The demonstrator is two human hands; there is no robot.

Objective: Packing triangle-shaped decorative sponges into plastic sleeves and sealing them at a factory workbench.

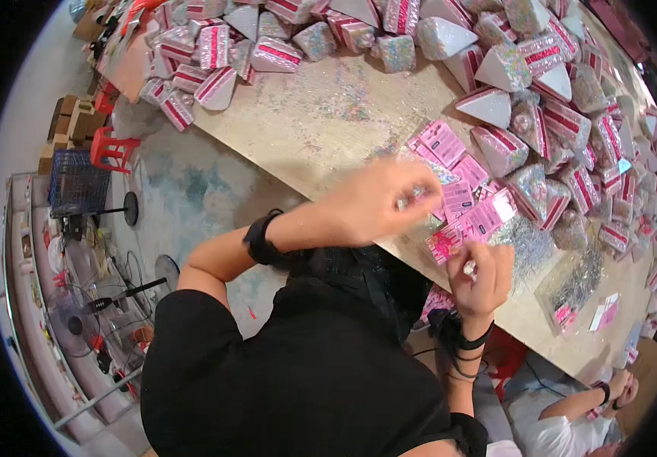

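My left hand (391, 199) is over the table's near edge, smeared by motion, its fingers curled in toward the thumb. Whether the glittery patch inside the curl is held or seen through it is unclear. Closer to me, my right hand (485, 280) is closed, with a small whitish piece (471, 268) showing at its fingers; its kind is too small to tell. Several pink printed cards (459, 196) lie overlapped on the table between and beyond my hands. A bright pink patterned packet (442, 244) rests at the edge beside my right hand.
Glittery cake-slice-shaped ornaments (505, 148) are heaped along the far and right sides of the table (283, 126). Silver tinsel (528, 247) and a clear bag of tinsel (572, 283) lie to the right. Another person (572, 426) works at lower right. A red stool (114, 150) stands left.
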